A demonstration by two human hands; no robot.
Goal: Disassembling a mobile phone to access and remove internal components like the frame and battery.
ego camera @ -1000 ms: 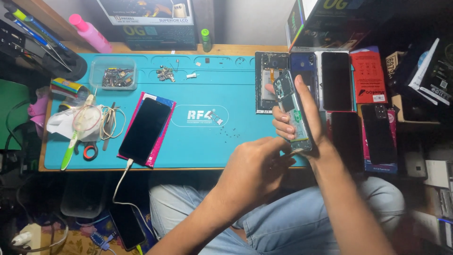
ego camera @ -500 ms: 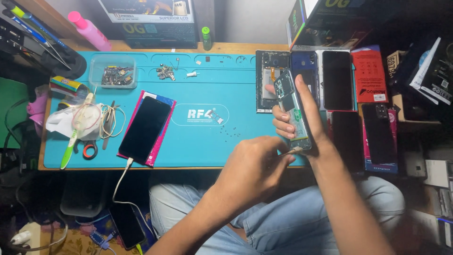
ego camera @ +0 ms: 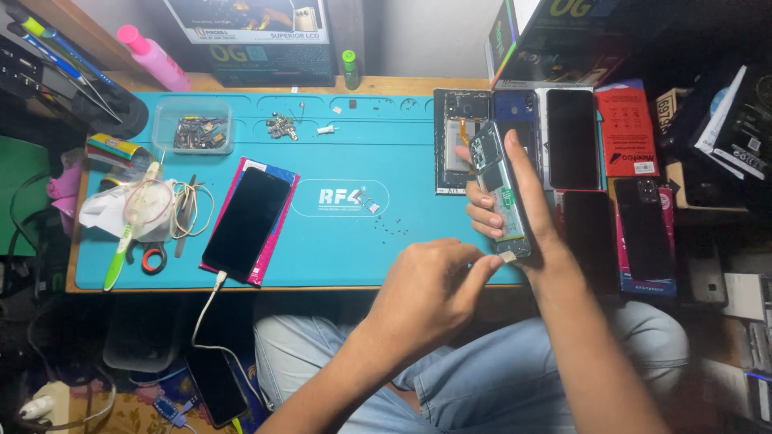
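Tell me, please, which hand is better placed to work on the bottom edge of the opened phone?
The left hand: its fingertips already pinch at the bottom edge of the opened phone. The right hand is occupied gripping the phone upright on edge.

Two hands (ego camera: 434,297), five flat phones (ego camera: 245,221), one opened phone (ego camera: 500,189), one pink bottle (ego camera: 153,58).

Opened phone frame (ego camera: 500,189), circuit boards exposed, held on edge above the mat.
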